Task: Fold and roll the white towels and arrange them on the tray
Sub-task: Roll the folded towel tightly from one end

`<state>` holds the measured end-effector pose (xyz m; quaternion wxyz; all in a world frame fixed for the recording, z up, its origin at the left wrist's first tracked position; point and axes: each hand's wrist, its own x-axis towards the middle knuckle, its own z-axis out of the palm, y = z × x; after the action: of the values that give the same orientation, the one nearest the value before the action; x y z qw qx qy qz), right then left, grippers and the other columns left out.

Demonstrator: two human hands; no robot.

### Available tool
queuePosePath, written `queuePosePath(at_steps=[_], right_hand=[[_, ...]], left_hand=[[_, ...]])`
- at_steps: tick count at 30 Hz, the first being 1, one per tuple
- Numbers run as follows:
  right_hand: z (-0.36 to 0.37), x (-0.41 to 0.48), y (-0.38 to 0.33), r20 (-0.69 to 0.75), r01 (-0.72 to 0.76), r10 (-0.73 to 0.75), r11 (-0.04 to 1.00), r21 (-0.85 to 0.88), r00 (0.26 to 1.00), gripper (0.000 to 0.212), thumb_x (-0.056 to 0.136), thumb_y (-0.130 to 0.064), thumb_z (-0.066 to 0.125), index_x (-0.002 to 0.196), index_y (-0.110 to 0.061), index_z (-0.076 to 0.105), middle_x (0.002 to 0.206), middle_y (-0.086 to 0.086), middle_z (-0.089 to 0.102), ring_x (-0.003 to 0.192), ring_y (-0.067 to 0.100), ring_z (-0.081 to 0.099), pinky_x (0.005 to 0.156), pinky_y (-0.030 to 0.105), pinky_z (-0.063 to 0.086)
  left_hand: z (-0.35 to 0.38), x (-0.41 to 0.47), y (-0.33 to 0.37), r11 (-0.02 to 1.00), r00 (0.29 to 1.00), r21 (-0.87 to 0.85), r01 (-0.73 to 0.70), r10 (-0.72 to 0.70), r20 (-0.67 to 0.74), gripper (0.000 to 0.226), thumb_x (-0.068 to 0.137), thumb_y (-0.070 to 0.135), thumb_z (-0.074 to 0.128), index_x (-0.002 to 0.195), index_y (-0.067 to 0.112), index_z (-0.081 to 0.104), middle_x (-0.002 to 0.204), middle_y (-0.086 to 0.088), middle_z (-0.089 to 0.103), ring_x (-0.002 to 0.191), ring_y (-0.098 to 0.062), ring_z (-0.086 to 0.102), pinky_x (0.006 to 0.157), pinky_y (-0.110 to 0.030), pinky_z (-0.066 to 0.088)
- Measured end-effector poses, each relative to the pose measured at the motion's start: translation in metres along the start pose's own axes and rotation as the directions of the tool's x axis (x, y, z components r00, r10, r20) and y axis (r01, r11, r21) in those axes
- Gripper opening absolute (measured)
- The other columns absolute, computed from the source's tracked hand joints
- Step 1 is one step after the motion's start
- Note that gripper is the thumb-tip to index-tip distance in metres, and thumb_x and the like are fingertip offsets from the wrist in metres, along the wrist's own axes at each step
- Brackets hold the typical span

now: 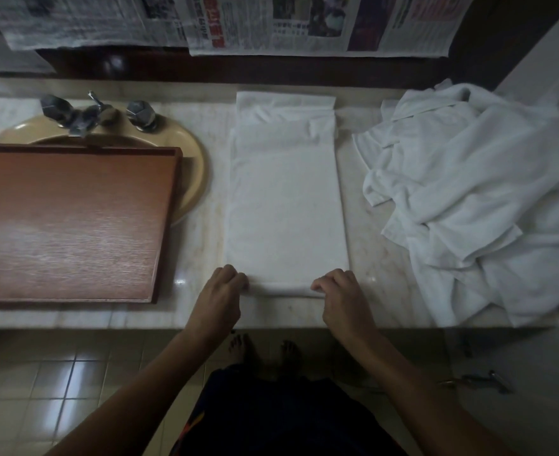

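A white towel (286, 205), folded into a long narrow strip, lies on the marble counter and runs away from me. Its near end is turned up into a small roll. My left hand (220, 296) grips the left corner of that near end, fingers curled over the edge. My right hand (342, 296) pinches the right corner the same way. A brown wooden tray (70, 225) rests to the left, partly over the sink, with nothing on it. A heap of loose white towels (478, 199) lies to the right.
A beige sink (192, 153) with a chrome tap (85, 118) sits behind the tray. Newspapers (271, 24) hang on the wall above the counter. The counter's front edge (107, 319) runs just below my hands, with tiled floor beneath.
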<state>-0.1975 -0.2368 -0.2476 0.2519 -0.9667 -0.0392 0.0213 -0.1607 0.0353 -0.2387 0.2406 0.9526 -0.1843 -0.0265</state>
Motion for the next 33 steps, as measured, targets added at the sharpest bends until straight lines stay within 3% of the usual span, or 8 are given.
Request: queuePosePath(at_steps=[5,13,17,19,23,27,30,33], right_hand=[[0.000,-0.013,-0.002,-0.023,0.083,-0.086,0.992,-0.094,0.996,0.039,0.081,0.004,0.062,0.117,-0.011,0.069,0.112,0.003,0.059,0.101,0.023,0.054,0.082,0.036,0.052],[-0.001,-0.002,0.004,0.017,0.121,-0.120,0.968,-0.218,0.993,0.054,0.074,0.001,0.038,0.118,-0.014,0.066,0.110,0.004,0.058,0.098,0.029,0.056,0.078,0.039,0.045],[-0.011,0.003,0.008,0.055,0.097,-0.088,0.978,-0.185,0.995,0.059,0.061,0.009,0.059,0.113,-0.018,0.068,0.107,-0.001,0.064,0.097,0.026,0.059,0.084,0.035,0.037],[-0.015,0.003,0.010,0.079,0.059,-0.048,0.990,-0.132,0.996,0.061,0.061,0.014,0.068,0.110,-0.021,0.068,0.105,-0.006,0.066,0.097,0.021,0.059,0.081,0.029,0.032],[-0.020,0.007,0.017,0.153,0.055,-0.046,0.997,-0.053,0.987,0.049,0.076,0.013,0.070,0.110,-0.022,0.069,0.109,-0.007,0.067,0.098,0.021,0.060,0.077,0.031,0.040],[-0.029,0.020,0.021,0.222,-0.005,-0.006,0.999,0.050,0.975,0.040,0.087,0.008,0.066,0.108,-0.025,0.071,0.110,-0.013,0.056,0.098,0.013,0.058,0.085,0.027,0.047],[-0.034,0.032,0.024,0.244,-0.051,0.032,0.996,0.072,0.969,0.023,0.098,-0.006,0.062,0.109,-0.022,0.075,0.110,-0.009,0.054,0.102,0.010,0.054,0.088,0.021,0.041],[-0.033,0.038,0.021,0.217,-0.086,0.070,0.994,0.063,0.974,0.023,0.099,-0.008,0.061,0.108,-0.022,0.077,0.108,-0.005,0.062,0.105,0.015,0.053,0.088,0.026,0.043]], left_hand=[[0.004,-0.009,0.000,0.998,0.998,0.040,-0.053,0.053,-0.015,0.033,0.069,-0.015,0.070,0.095,0.005,0.066,0.093,-0.008,0.058,0.079,-0.025,0.051,0.061,-0.043,0.050],[0.000,0.005,-0.012,0.988,0.995,0.118,-0.096,0.094,0.024,0.042,0.062,-0.012,0.073,0.097,0.010,0.067,0.090,-0.004,0.062,0.077,-0.027,0.053,0.063,-0.038,0.043],[-0.013,0.009,-0.017,0.998,0.996,0.042,-0.050,0.046,0.082,0.035,0.071,-0.002,0.074,0.101,0.016,0.074,0.093,0.002,0.072,0.085,-0.024,0.064,0.072,-0.037,0.050],[-0.021,0.009,-0.021,0.998,0.995,-0.055,0.010,-0.004,0.104,0.032,0.074,0.001,0.075,0.101,0.018,0.075,0.094,0.005,0.074,0.086,-0.019,0.066,0.074,-0.035,0.053],[-0.026,0.010,-0.026,0.975,0.988,-0.189,0.114,-0.092,0.120,0.024,0.080,0.004,0.076,0.094,0.023,0.075,0.088,0.010,0.070,0.078,-0.006,0.065,0.072,-0.032,0.057],[-0.029,0.019,-0.027,0.898,0.947,-0.304,0.318,-0.282,0.156,0.020,0.081,0.015,0.084,0.091,0.030,0.075,0.085,0.012,0.075,0.082,-0.001,0.070,0.076,-0.023,0.054],[-0.028,0.026,-0.034,0.779,0.872,-0.395,0.488,-0.452,0.187,0.022,0.074,0.019,0.090,0.085,0.030,0.075,0.080,0.008,0.076,0.081,-0.008,0.072,0.077,-0.032,0.057],[-0.025,0.028,-0.031,0.725,0.829,-0.417,0.549,-0.534,0.164,0.019,0.074,0.023,0.090,0.084,0.028,0.075,0.081,0.005,0.074,0.080,-0.012,0.071,0.073,-0.033,0.056]])
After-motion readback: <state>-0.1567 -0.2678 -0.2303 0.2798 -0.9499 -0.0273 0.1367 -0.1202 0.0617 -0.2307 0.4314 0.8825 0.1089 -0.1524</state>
